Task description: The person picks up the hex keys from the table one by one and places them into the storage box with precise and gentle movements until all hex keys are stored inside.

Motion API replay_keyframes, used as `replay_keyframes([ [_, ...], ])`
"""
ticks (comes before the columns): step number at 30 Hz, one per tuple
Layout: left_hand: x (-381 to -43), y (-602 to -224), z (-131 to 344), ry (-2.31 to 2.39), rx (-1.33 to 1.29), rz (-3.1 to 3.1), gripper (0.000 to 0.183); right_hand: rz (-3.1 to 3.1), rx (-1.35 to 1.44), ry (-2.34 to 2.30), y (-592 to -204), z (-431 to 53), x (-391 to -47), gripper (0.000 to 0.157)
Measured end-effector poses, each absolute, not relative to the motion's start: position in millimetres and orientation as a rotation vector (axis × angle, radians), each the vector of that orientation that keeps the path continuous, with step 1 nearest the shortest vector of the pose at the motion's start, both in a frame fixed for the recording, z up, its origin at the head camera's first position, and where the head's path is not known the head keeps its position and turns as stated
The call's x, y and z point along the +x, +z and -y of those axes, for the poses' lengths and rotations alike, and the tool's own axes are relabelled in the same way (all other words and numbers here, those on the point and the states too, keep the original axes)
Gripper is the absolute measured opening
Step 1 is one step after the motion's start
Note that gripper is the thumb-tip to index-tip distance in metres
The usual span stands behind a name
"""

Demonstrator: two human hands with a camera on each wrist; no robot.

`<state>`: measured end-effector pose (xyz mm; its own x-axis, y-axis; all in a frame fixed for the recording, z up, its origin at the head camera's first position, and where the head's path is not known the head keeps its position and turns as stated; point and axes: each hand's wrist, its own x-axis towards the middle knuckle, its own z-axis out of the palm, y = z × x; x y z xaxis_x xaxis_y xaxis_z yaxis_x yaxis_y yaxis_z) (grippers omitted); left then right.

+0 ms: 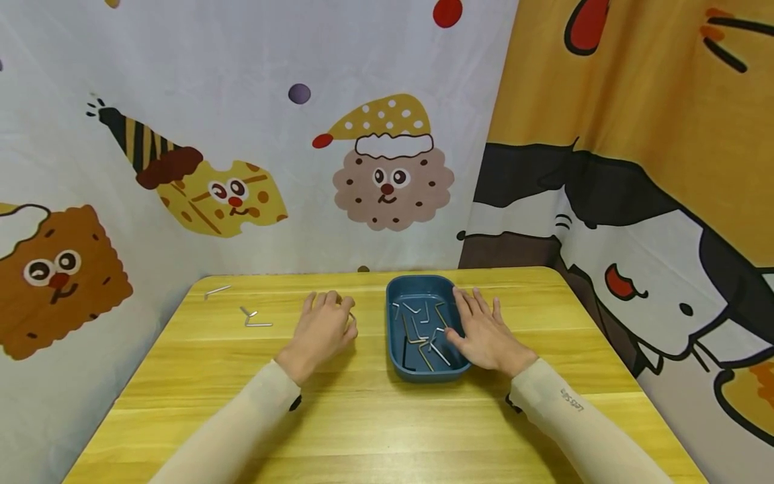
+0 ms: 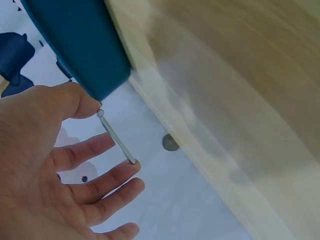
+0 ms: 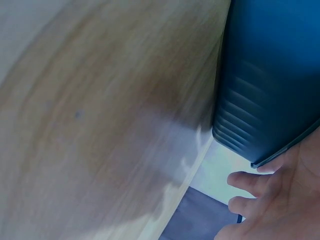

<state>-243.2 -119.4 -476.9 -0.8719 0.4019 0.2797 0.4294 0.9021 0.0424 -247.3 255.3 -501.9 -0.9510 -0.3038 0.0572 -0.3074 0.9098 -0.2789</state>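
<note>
My left hand (image 1: pixel 323 326) hovers over the table left of the blue bin, in the head view. Its thumb and fingertips pinch a small silver hex key (image 2: pixel 116 136), seen clearly in the left wrist view. The blue plastic bin (image 1: pixel 432 376) holds several L-shaped hex keys, silver, black and a brass-coloured one (image 1: pixel 426 356). My right hand (image 1: pixel 486 333) rests against the bin's right rim with fingers extended, and the thumb reaches over the edge. In the right wrist view, the fingers lie along the bin's rim (image 3: pixel 295 142).
At the table's left lie several loose silver hex keys, one hex key (image 1: pixel 218 292) near the back and another hex key (image 1: pixel 259 325) closer in. A patterned curtain (image 1: pixel 272 249) hangs right behind the wooden table (image 1: pixel 363 430).
</note>
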Motion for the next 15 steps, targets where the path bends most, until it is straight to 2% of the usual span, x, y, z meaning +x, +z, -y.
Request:
replay_keyframes([
  [15,-239,-466,97,-0.193,-0.683,2.711,0.031,3.059,0.487,0.457,-502,-255,-248,0.093],
])
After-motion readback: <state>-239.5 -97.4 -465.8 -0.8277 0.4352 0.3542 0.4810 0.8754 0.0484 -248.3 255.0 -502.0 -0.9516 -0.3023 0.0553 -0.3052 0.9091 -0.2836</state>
